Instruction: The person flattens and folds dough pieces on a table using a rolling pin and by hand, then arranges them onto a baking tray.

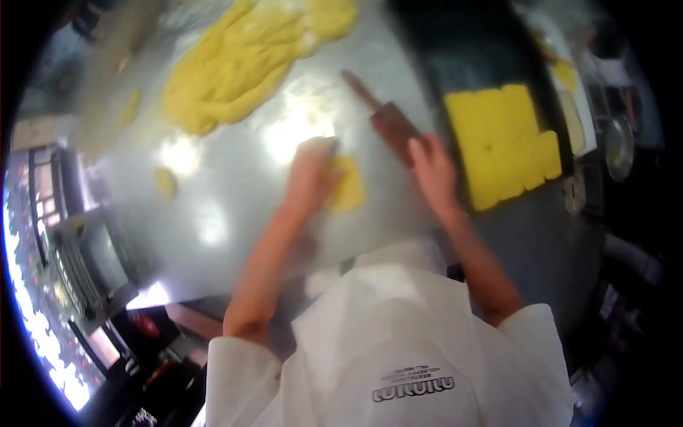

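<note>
On the metal table, a small flat piece of yellow dough (348, 188) lies in front of me. My left hand (310, 174) is at its left edge, with fingers that look curled and blurred. A small greyish spot shows at the top of that hand; I cannot make out what it is. To the right, my right hand (432, 174) is closed around the near end of a brown rolling pin (393, 128). The pin lies at a slant, its far handle pointing up and left, apart from the small dough piece.
A large mass of yellow dough (235, 67) lies at the far side of the metal table (235, 256). One small dough scrap (165, 183) sits at the left. Flat dough sheets (494, 146) rest on a dark surface (469, 43) to the right. A round metal bowl (620, 148) is farther right.
</note>
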Tool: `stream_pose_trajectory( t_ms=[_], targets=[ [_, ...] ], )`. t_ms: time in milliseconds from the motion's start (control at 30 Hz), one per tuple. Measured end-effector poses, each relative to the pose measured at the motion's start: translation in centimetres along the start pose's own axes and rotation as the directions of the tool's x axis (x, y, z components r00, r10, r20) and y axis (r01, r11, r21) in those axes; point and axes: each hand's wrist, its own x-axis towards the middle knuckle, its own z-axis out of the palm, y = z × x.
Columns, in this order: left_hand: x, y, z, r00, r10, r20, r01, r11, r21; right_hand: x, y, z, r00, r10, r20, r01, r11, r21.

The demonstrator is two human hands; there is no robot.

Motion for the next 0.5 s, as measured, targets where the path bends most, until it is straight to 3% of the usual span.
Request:
stream_pose_trajectory(
  t_ms=[100, 267, 367, 400, 467, 500],
  targets=[
    [0.8, -0.1, 0.7, 0.997, -0.001, 0.071, 0.003, 1.0, -0.029, 0.3, -2.4, -1.5, 0.989, 0.088, 0.117, -0.098, 0.992, 0.081],
    [0.5, 0.5, 1.0, 0.985, -0.127, 0.119, 0.131, 0.991, -0.029, 0.5, -3.0, -1.2, 0.992, 0.045, 0.12, -0.043, 0.999, -0.014],
    [0.1, 2.0, 0.7, 0.995, -0.082, 0.048, 0.085, 0.995, -0.058, 1.8, -2.2, -1.6, 0.975, 0.0, 0.22, -0.006, 1.0, 0.027],
    [0.4, 3.7, 0.7, 0.995, -0.1, -0.007, 0.101, 0.994, 0.039, 2.2, -2.4, -2.4, 0.964, -0.01, 0.266, -0.004, 0.999, 0.052],
    [0.5, 6.2, 0.9, 0.987, -0.117, -0.114, 0.14, 0.963, 0.23, 1.8, -3.9, -3.2, 0.949, -0.097, 0.301, 0.166, 0.963, -0.213],
    [0.3, 6.9, 2.1, 0.986, -0.137, -0.092, 0.155, 0.959, 0.237, 1.7, -4.6, -3.6, 0.935, -0.139, 0.327, 0.252, 0.908, -0.335]
  ],
)
